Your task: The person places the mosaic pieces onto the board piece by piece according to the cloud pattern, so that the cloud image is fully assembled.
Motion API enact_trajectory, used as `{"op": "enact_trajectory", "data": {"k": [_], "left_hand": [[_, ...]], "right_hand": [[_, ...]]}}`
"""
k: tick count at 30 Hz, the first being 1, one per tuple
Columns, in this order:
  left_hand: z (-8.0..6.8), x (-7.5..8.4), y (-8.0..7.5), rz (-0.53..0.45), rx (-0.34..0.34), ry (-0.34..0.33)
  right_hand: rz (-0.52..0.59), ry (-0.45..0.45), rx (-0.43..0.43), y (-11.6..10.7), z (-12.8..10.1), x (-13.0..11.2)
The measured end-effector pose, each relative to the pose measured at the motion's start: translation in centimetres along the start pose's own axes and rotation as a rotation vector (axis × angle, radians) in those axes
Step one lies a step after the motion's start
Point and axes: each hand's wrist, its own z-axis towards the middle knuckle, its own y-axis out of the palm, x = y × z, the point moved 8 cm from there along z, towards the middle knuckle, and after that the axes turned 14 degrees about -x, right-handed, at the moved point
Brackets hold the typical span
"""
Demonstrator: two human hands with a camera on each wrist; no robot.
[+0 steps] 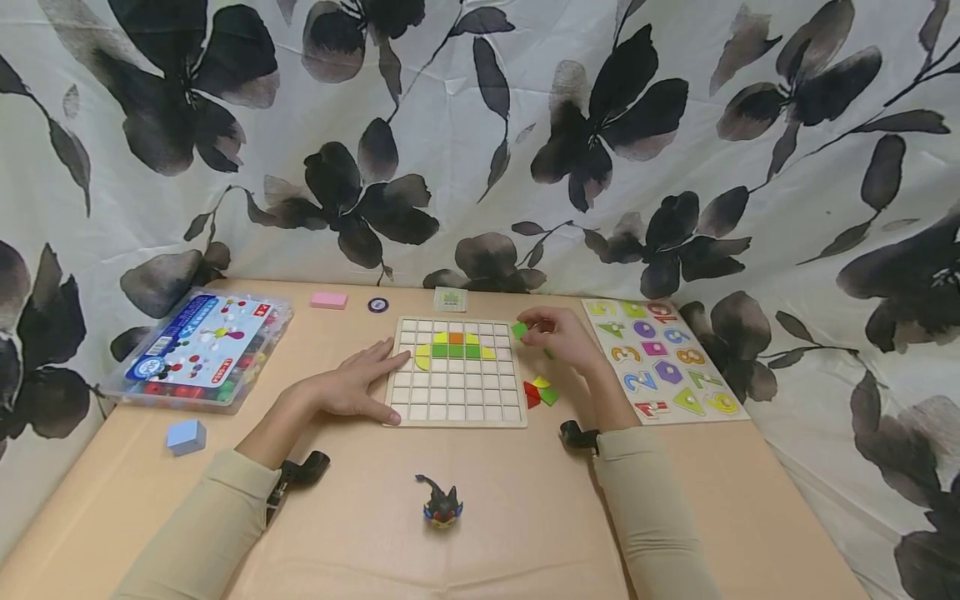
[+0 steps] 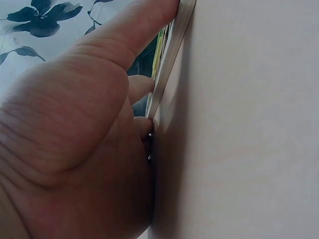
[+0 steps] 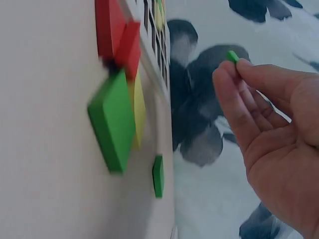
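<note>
A wooden grid board (image 1: 457, 392) lies in the middle of the table, with yellow, green and orange tiles (image 1: 453, 346) set in its upper rows. My left hand (image 1: 367, 382) lies flat beside it, straight fingers touching its left edge (image 2: 172, 55). My right hand (image 1: 542, 327) hovers off the board's top right corner and pinches a small green tile (image 1: 519, 330) between thumb and fingertips (image 3: 227, 74); the tile (image 3: 232, 56) shows just above them. Loose red, yellow and green tiles (image 1: 540, 392) lie to the right of the board, with the green one (image 3: 113, 122) large in the right wrist view.
A number puzzle board (image 1: 663, 358) lies at the right. A clear box of beads (image 1: 202, 346) stands at the left, a blue block (image 1: 186, 436) in front of it. A pink eraser (image 1: 328, 300), a round token (image 1: 378, 304) and a small card (image 1: 450, 298) sit at the back. A small toy figure (image 1: 441, 504) stands near me.
</note>
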Motion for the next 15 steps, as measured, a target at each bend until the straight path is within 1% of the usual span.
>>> {"op": "enact_trajectory", "data": {"k": [2,6,10,13,15], "left_hand": [[0.0,0.0,0.0,-0.001,0.0,0.002],[-0.1,0.1,0.1,-0.002,0.002,0.008],[-0.1,0.2,0.0,0.002,0.006,0.014],[-0.2,0.3,0.0,0.001,0.006,0.013],[-0.1,0.3,0.0,-0.004,0.004,0.012]], "right_hand": [[0.038,-0.007,-0.007,0.7,0.3,-0.5],[0.056,-0.038,0.009,2.0,0.8,-1.9],[0.099,-0.075,0.015,3.6,1.6,-2.9],[0.14,-0.086,-0.01,5.1,2.3,-3.6],[0.157,-0.071,-0.025,6.2,2.7,-3.9]]}}
